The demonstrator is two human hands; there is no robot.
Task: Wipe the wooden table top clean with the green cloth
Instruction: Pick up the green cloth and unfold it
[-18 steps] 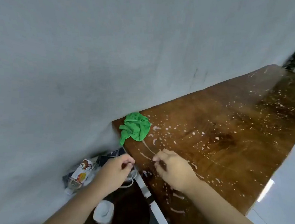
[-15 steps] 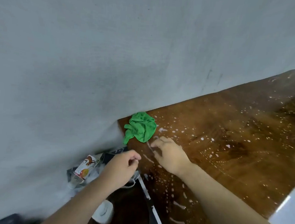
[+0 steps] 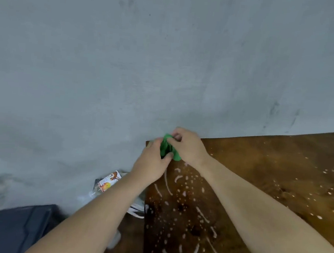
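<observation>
Green cloth (image 3: 167, 149) sits bunched at the table's (image 3: 269, 166) far left corner by the wall, both hands on it. Left hand (image 3: 152, 165) and right hand (image 3: 188, 146) pinch its soft crumpled folds, likely gathering a wiping pad. Glossy dark wood is flecked with white drops.

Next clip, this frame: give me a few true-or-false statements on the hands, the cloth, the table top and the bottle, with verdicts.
1. The left hand and the right hand both grip the green cloth. True.
2. The green cloth is at the corner of the table top, beside the wall. True.
3. The table top is free of spots. False: white drops and streaks cover it.
4. A bottle stands on the table top. False: the labelled bottle is off it, beyond its left edge.
</observation>
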